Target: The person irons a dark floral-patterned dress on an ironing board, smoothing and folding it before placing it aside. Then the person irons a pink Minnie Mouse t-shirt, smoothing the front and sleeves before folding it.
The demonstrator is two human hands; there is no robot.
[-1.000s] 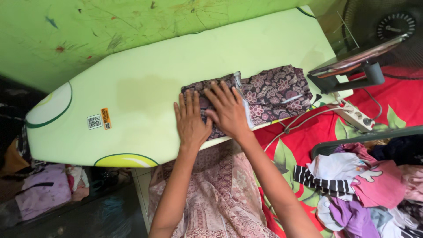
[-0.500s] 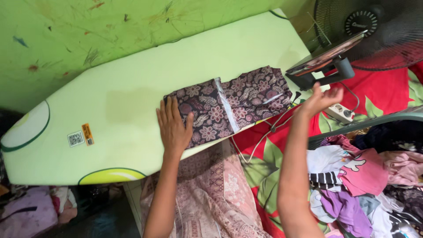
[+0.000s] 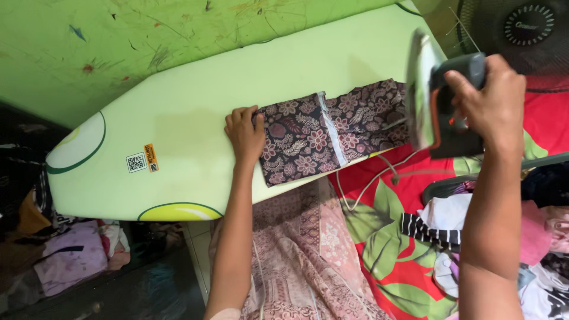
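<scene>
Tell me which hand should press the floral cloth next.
Probably right: the right hand already grips the iron above the floral cloth, while the left hand pins its edge.

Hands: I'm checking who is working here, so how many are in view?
2. The left hand presses the floral cloth's left edge on the ironing board; the right hand holds the iron by its handle.

The person's 2 arms show bare from elbow to fingertips, with no sleeves, watch, rings or bracelets. The left hand [image 3: 245, 131] has short, plain nails. The right hand [image 3: 492, 104] shows its back and knuckles. Across the lap lies a pink, brown-patterned batik skirt [image 3: 296, 261].
</scene>
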